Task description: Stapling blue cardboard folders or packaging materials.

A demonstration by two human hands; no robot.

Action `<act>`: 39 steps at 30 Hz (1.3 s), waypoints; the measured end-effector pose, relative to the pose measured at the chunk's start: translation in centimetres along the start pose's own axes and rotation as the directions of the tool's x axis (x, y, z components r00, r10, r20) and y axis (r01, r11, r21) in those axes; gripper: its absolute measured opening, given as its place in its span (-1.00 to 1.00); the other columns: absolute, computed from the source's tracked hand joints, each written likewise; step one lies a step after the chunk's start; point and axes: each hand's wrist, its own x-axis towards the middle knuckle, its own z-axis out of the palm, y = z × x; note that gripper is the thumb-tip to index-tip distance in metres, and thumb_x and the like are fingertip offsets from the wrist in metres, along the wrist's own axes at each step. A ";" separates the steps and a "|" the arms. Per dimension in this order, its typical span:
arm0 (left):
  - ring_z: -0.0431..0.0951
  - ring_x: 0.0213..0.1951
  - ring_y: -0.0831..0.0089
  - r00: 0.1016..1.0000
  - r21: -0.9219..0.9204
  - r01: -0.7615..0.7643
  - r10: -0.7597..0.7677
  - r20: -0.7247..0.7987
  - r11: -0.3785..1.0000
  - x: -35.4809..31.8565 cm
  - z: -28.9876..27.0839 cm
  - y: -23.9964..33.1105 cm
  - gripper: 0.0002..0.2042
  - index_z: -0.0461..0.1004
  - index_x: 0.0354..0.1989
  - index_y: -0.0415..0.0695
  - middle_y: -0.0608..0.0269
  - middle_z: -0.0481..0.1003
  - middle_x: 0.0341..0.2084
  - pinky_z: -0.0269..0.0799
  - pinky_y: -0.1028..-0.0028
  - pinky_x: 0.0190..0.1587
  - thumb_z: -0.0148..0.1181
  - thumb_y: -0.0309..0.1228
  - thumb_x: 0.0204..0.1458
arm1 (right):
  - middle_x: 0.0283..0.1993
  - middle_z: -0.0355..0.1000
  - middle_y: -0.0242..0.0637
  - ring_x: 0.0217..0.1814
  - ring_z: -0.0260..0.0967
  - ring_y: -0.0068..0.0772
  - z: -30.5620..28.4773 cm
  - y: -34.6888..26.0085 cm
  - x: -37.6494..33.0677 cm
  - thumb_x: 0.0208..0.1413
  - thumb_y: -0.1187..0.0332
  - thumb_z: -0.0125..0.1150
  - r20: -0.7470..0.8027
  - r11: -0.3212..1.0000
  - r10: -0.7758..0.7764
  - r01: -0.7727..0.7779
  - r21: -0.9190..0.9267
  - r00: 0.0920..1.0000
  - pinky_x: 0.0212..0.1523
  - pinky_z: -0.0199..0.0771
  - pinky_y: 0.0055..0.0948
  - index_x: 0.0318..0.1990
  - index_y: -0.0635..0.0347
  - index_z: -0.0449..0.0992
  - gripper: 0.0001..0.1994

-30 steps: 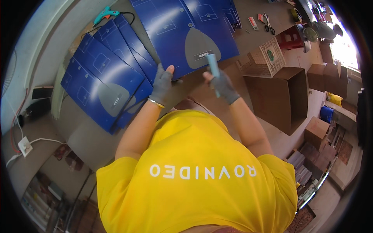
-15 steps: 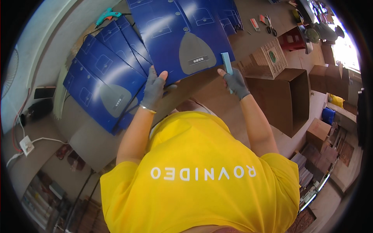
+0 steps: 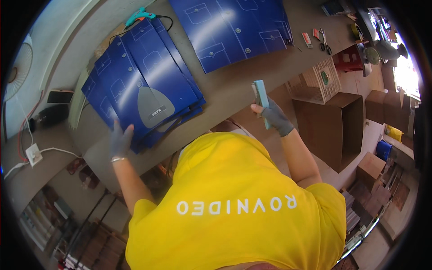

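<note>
My right hand (image 3: 275, 116), in a grey glove with bare fingertips, grips a light blue stapler (image 3: 261, 101) upright over the table's near edge. Gloved the same way, my left hand (image 3: 121, 140) is at the lower left edge of a fanned stack of glossy blue printed panels (image 3: 153, 67). Its thumb and forefinger are spread; the other fingers are partly hidden. The top panel bears line-drawn pockets, button shapes and a grey rounded patch (image 3: 154, 110). More blue panels (image 3: 236, 33) lie farther off, in the middle of the table.
A teal glue gun (image 3: 138, 17) with a black cord lies behind the stack. Scissors (image 3: 325, 43) and small red-and-white boxes (image 3: 307, 40) are at the far right. An open carton (image 3: 321, 128) and a beige plastic crate (image 3: 315, 81) stand to the right. A phone (image 3: 60, 96) is at left.
My left hand has let go of the blue panel held before me and moved left to the stack. A patched panel now tops that stack. The stapler stays in my right hand, away from any panel.
</note>
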 end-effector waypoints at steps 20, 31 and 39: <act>0.45 -0.35 0.56 0.733 -0.741 0.445 0.271 0.624 0.503 3.8 14.8 21.8 -0.78 0.47 -0.17 -0.15 0.37 0.47 -0.35 0.38 0.55 -0.28 0.08 -0.28 0.14 | -0.44 0.35 -0.40 -0.43 0.33 -0.60 6.8 -3.6 3.3 0.19 0.20 0.12 0.172 0.997 -0.060 0.066 -0.033 0.983 -0.43 0.31 -0.58 -0.13 0.22 0.37 -0.73; 0.35 -0.33 0.66 0.846 -0.871 0.336 0.292 0.446 0.358 1.1 16.1 22.9 -0.84 0.48 -0.20 -0.13 0.44 0.44 -0.37 0.29 0.61 -0.25 0.04 -0.35 0.15 | -0.62 0.31 -0.37 -0.62 0.31 -0.54 7.9 -4.0 2.8 0.14 0.25 0.18 0.036 0.987 0.031 -0.024 -0.159 0.999 -0.59 0.30 -0.50 -0.36 0.25 0.40 -0.77; 0.57 -0.23 0.41 0.842 -0.847 0.406 0.220 0.493 0.343 3.1 12.7 22.7 -0.77 0.37 -0.04 -0.13 0.22 0.52 -0.24 0.58 0.45 -0.32 -0.06 -0.36 0.18 | -0.42 0.41 -0.42 -0.41 0.37 -0.61 3.4 -2.1 3.5 0.11 0.14 0.25 -0.169 0.993 -0.090 0.102 0.065 0.982 -0.37 0.40 -0.55 0.09 0.30 0.35 -0.50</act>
